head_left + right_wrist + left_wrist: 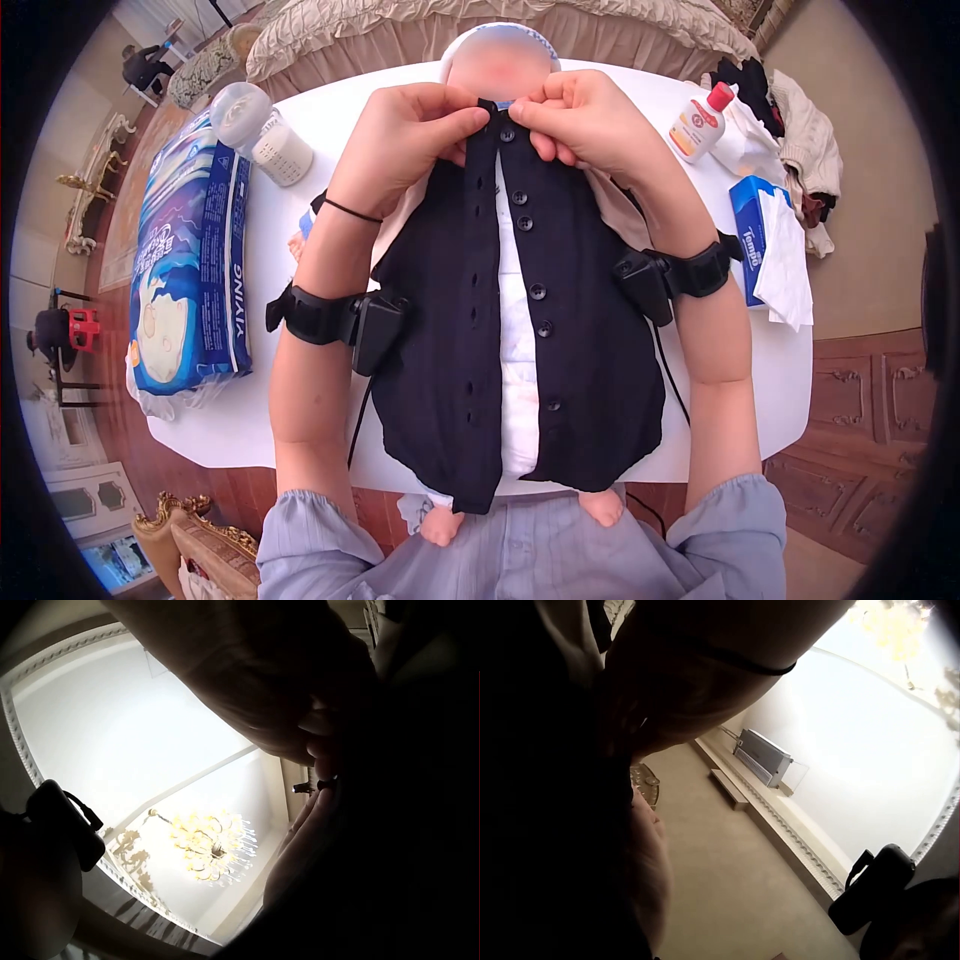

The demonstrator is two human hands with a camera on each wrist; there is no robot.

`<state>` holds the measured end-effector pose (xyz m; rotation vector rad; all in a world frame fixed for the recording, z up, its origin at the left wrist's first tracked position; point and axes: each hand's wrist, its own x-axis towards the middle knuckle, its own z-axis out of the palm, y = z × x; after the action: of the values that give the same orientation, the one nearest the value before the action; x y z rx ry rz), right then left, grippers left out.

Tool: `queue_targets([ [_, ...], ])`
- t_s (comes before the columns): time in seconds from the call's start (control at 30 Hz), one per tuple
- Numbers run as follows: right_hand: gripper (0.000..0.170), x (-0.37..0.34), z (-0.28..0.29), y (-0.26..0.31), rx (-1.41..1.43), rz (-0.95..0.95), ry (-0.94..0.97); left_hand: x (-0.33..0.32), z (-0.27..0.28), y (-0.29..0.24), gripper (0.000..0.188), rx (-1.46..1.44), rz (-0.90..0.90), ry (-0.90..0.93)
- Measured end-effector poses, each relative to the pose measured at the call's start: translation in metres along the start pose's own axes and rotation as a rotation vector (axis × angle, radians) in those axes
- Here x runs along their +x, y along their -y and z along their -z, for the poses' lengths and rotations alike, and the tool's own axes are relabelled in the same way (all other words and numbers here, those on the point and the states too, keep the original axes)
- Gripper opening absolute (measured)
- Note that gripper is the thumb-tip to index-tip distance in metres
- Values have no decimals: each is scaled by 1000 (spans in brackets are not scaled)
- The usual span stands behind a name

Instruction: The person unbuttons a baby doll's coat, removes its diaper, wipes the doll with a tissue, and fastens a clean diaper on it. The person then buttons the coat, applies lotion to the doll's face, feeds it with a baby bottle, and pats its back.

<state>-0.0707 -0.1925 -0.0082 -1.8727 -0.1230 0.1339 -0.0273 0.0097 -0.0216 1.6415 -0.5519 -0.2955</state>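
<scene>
A black shirt [430, 330] with buttons down one front edge and buttonholes down the other lies over a baby doll [440, 525] on the white table. In the head view, my left hand [415, 130] pinches the shirt's buttonhole edge at the collar between thumb and finger. Opposite it, my right hand [585, 120] pinches the button edge at the collar, just above the top button [507, 134]. The two front edges hang apart below, with a white garment [518, 400] showing between them. Both wrist views are dark, and the shirt fills much of each.
On the left of the table [290, 440] lie a blue diaper pack [190, 270] and a baby bottle [282, 150]. At the right stand a red-capped bottle [700, 122] and a blue tissue box [750, 235]. Folded clothes [805, 140] lie beyond, with a bed [400, 40] behind.
</scene>
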Motion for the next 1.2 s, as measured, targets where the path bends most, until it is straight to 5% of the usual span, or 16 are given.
queue_targets([
  [0.8, 14, -1, -12, -8, 25, 166, -233, -4, -11, 2, 22, 140, -115, -51],
  [1.2, 11, -4, -15, -4, -12, 170, -240, 4, -5, 2, 25, -213, 69, 75],
])
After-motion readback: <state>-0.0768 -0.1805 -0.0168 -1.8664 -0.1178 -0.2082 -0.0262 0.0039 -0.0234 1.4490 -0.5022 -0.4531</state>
